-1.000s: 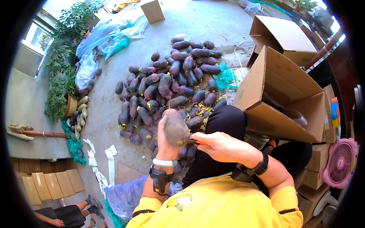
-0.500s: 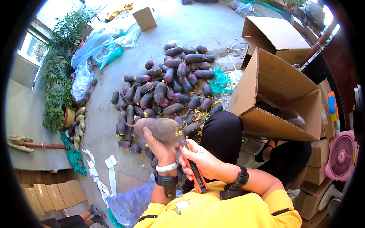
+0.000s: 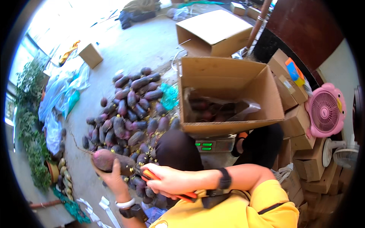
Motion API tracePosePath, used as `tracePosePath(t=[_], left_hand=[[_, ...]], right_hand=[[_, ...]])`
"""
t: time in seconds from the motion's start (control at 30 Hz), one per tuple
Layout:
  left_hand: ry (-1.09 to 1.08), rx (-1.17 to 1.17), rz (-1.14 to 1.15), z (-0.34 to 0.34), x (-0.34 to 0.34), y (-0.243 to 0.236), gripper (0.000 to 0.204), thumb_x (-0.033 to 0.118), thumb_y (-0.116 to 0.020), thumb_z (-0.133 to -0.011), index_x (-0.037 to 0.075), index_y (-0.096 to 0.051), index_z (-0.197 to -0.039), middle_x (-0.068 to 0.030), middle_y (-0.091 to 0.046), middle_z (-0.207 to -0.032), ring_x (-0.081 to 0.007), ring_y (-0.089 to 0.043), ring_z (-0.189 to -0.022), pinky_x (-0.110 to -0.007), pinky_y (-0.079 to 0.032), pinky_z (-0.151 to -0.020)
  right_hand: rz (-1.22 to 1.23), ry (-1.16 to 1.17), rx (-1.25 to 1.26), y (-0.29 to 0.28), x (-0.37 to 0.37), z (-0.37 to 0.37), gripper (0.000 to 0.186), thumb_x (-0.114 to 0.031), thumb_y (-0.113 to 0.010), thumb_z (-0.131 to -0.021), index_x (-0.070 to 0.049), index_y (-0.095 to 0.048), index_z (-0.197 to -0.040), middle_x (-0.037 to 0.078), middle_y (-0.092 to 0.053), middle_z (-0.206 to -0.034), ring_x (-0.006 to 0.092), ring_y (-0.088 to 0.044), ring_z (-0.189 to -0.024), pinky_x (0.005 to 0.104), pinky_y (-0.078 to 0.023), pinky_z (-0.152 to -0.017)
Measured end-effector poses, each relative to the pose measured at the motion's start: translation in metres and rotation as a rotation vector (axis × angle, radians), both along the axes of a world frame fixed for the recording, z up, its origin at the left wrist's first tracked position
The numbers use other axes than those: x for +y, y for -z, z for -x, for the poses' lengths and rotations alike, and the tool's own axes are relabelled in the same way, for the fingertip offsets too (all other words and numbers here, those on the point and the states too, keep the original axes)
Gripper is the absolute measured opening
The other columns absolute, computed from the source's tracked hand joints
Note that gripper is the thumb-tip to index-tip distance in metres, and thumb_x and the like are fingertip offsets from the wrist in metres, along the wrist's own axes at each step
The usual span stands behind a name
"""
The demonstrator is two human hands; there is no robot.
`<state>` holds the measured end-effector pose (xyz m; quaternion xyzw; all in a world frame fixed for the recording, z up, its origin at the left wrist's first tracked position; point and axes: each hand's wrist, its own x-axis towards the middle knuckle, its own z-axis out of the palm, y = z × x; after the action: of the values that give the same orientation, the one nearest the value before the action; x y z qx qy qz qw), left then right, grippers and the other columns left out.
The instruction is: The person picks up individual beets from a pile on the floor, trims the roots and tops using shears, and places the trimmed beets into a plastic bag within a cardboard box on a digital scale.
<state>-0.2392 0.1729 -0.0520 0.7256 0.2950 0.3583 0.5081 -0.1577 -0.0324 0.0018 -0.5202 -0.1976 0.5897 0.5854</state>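
Held radish (image 3: 125,162) has swung sideways, long axis pointing root-first up-left.

Strong daylight from top left, that corner totally blown out to white. Glare hazes over leafy plants (image 3: 32,87), detail kinda mushy there. Concrete floor (image 3: 140,41) pale and bluish. Rear carton (image 3: 215,26) nearly white on top; open carton (image 3: 232,81) shadowy down inside. Right hand (image 3: 163,180) catches bright light. Scale (image 3: 215,146) digits glow green. Classic fisheye: bent edges, black rim.
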Motion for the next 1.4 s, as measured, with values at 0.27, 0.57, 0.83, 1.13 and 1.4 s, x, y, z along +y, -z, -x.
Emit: tracePosePath(t=[0.27,0.57,0.83,1.13,1.4], left_hand=[[0.319,-0.187,0.051,-0.053,0.009,-0.115,0.074,0.004,-0.061,-0.078,0.006,-0.03,-0.145,-0.0116,-0.043,-0.14,-0.0253,-0.041,-0.131,-0.04,-0.028,-0.112],[0.994,0.125,0.057,-0.22,-0.154,-0.18,0.088,0.011,-0.081,-0.058,0.004,-0.037,-0.134,-0.0146,-0.056,-0.118,-0.0245,-0.059,-0.108,-0.038,-0.047,-0.096],[1.188,0.665,-0.285,-0.297,-0.239,-0.079,0.08,0.019,-0.082,-0.054,-0.002,-0.042,-0.12,-0.0219,-0.06,-0.104,-0.0336,-0.06,-0.099,-0.038,-0.048,-0.088],[0.992,0.871,-0.033,-0.305,-0.28,0.058,0.07,0.022,-0.084,-0.065,-0.003,-0.047,-0.118,-0.0149,-0.059,-0.111,-0.0221,-0.061,-0.097,-0.033,-0.055,-0.073],[1.208,1.281,-0.069,-0.317,-0.254,0.112,0.071,0.048,-0.061,-0.086,-0.005,-0.048,-0.131,-0.0211,-0.053,-0.131,-0.0347,-0.057,-0.113,-0.04,-0.052,-0.084]], right_hand=[[0.531,0.024,-1.294,-0.104,-0.164,-0.122,0.016,-0.008,-0.054,-0.086,-0.003,-0.059,-0.1,0.019,-0.067,-0.096,0.0351,-0.064,-0.093,0.041,-0.052,-0.078],[1.054,-0.973,-1.216,-0.035,-0.209,-0.179,0.022,-0.014,-0.068,-0.071,-0.007,-0.069,-0.092,0.011,-0.069,-0.083,0.0291,-0.068,-0.083,0.0372,-0.054,-0.071],[0.734,-1.009,-1.453,-0.069,-0.243,-0.178,0.017,-0.015,-0.074,-0.059,-0.011,-0.072,-0.076,0.004,-0.067,-0.071,0.0203,-0.066,-0.068,0.0284,-0.049,-0.057],[0.893,-0.87,-1.269,-0.048,-0.244,-0.174,0.01,-0.01,-0.065,-0.073,-0.006,-0.066,-0.083,0.009,-0.067,-0.076,0.023,-0.068,-0.072,0.0335,-0.053,-0.062],[0.835,-0.722,-1.336,-0.043,-0.252,-0.173,0.009,-0.01,-0.064,-0.07,-0.006,-0.063,-0.078,0.01,-0.063,-0.074,0.0243,-0.065,-0.072,0.0347,-0.051,-0.062]])
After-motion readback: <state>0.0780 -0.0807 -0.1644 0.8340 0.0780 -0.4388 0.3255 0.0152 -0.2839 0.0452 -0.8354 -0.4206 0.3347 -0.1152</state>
